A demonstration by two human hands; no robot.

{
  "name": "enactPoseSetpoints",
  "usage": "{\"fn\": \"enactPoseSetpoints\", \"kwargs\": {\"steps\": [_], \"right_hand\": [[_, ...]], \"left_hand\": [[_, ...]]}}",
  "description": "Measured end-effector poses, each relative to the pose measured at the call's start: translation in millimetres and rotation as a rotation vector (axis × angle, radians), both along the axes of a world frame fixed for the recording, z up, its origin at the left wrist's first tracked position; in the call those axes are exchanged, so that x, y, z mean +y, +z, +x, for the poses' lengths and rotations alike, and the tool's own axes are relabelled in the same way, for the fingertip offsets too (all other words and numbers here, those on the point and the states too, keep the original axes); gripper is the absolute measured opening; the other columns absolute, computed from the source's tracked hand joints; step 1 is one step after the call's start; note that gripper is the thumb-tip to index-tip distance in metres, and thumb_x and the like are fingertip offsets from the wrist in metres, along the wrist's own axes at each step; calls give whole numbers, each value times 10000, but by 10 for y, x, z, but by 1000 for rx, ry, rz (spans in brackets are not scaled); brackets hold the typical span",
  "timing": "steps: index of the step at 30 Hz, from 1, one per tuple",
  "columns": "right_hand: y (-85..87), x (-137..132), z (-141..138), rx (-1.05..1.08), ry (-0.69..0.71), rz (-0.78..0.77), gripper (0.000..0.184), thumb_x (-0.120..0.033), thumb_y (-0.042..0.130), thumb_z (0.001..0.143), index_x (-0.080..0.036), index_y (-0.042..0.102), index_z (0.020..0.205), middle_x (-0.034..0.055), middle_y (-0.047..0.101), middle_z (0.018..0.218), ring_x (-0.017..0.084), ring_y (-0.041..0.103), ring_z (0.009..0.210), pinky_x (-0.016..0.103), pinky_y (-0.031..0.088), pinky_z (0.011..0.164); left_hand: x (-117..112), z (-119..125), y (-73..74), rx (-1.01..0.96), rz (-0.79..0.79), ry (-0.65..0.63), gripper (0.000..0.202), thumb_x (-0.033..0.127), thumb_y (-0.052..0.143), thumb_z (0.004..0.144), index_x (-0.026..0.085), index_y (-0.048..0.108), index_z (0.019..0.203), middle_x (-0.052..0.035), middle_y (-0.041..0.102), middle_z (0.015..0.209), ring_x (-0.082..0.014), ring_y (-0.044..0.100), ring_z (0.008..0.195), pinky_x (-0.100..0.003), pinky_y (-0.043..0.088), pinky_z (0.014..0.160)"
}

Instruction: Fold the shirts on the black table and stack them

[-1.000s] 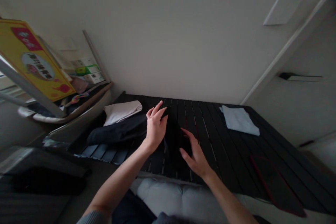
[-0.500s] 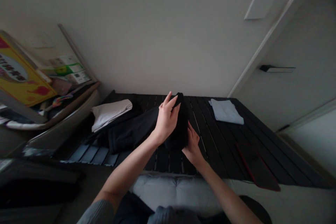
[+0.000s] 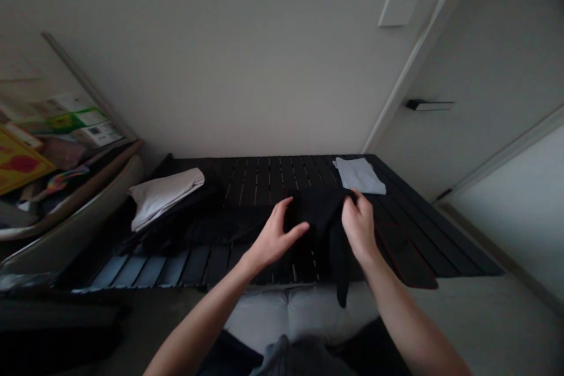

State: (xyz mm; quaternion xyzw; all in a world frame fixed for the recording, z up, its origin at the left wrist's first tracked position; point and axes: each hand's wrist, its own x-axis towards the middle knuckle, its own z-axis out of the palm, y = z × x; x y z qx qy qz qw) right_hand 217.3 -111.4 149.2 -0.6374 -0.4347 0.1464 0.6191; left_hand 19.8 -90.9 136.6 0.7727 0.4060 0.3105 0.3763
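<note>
A long black garment point(image 3: 315, 205), perhaps trousers, stretches across the dark slatted table point(image 3: 238, 185). My right hand point(image 3: 360, 223) is closed on its right end and lifts it; a narrow flap hangs past the table's front edge. My left hand point(image 3: 277, 232) lies by the left side of the raised part, thumb and fingers apart, the fingertips close to the cloth. Whether they touch it is hard to tell. Toward the left the garment merges into other dark cloth point(image 3: 176, 229), beneath a folded beige cloth point(image 3: 167, 194).
A folded pale grey cloth point(image 3: 359, 176) lies at the back right. Nearer me is a dark flat item with a red edge point(image 3: 409, 258). A bin of boxes point(image 3: 106, 173) stands at the left, a wall point(image 3: 247, 70) behind, a grey cushioned seat point(image 3: 264, 311) in front.
My right hand has gone right and up, taking hold of the garment's end and spreading it rightward. My left hand has come down and opened wider. The camera has turned slightly right.
</note>
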Motion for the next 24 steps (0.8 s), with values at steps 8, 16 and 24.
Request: {"fn": "enactPoseSetpoints", "kwargs": {"steps": [8,16,24], "right_hand": [[1,112,203,-104,-94,97,180,-279,417,832,-188,565,784,33,610,743,181,565,742,314,441,711],[-168,313,807,-381,-248,-37,129,-264,445,785,-195,547,822,41,567,742,211,529,733,359,425,739],[-114,320,880,-56,92,-8,158,-350,549,766,-200,599,759,-22,566,698,159,523,688,279,407,665]], "left_hand": [[-78,-246,-501,258,37,125,761,28,491,726,208,337,1450,-97,493,1419,-217,469,1304,-373,393,1080],[286,-976,-47,207,-4,108,242,313,588,808,160,663,980,-40,694,936,-214,639,901,-311,504,813],[383,-1543,660,43,-422,-111,368,488,675,698,167,612,865,25,597,707,-120,543,598,-192,411,527]]}}
